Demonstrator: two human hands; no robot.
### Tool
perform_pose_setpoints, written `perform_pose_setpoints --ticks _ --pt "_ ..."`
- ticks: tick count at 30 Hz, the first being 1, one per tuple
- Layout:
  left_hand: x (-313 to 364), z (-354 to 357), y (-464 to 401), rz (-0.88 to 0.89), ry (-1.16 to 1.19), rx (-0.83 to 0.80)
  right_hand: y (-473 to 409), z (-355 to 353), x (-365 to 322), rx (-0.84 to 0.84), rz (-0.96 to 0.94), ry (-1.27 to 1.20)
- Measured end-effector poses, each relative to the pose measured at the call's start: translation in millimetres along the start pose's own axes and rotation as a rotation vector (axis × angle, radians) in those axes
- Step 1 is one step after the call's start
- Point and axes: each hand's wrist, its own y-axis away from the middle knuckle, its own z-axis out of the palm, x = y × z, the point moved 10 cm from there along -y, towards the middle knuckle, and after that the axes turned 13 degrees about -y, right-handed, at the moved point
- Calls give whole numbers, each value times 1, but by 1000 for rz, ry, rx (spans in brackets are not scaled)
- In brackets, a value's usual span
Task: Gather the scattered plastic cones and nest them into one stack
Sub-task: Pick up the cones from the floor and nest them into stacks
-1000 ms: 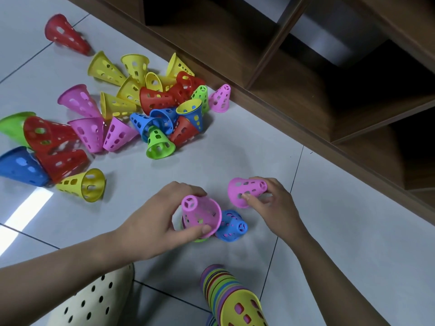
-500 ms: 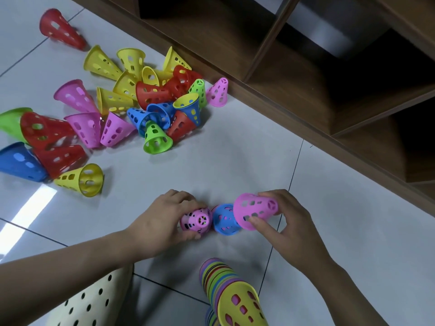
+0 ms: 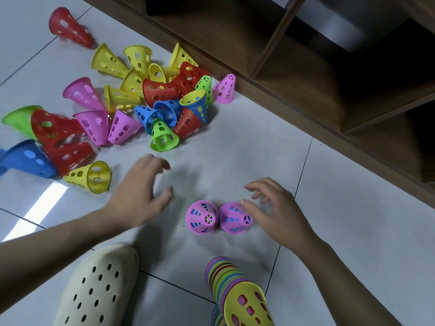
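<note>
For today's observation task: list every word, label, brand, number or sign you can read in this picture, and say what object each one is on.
None: no readable text shows anywhere.
The scattered cones, the two pink cones near the hands, the nested stack, the perforated shoe and the wooden shelf carry only holes or plain surfaces, no lettering or numbers.

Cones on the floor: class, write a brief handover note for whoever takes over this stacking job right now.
Left hand: open, holding nothing, above the floor.
Right hand: open, fingers touching the right pink stack.
Beside it stands the left pink stack, apart from the long nested stack lying nearer.
Done: three partial stacks.
Left: nest the scattered pile and merge everything into one.
</note>
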Motion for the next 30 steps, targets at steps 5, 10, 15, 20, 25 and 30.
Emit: perform_pose_setpoints --ticks 5,10,15,20,25,30 --pt "-45 -13 -38 -214 -53 19 -65 10 -3 44 -16 -101" --pt "-60 1 -63 -220 -140 -137 -134 35 11 36 134 -160" --pt "-67 6 -58 -269 -126 -185 -174 74 -21 -37 -179 141" --pt "-84 18 -41 -435 -143 -317 -195 117 -48 -184 -430 659" --pt "-77 40 -25 -359 -358 -494 -202 129 -31 -211 -328 767" --pt "-71 45 -19 -256 -448 -416 -187 113 -9 -196 -213 714"
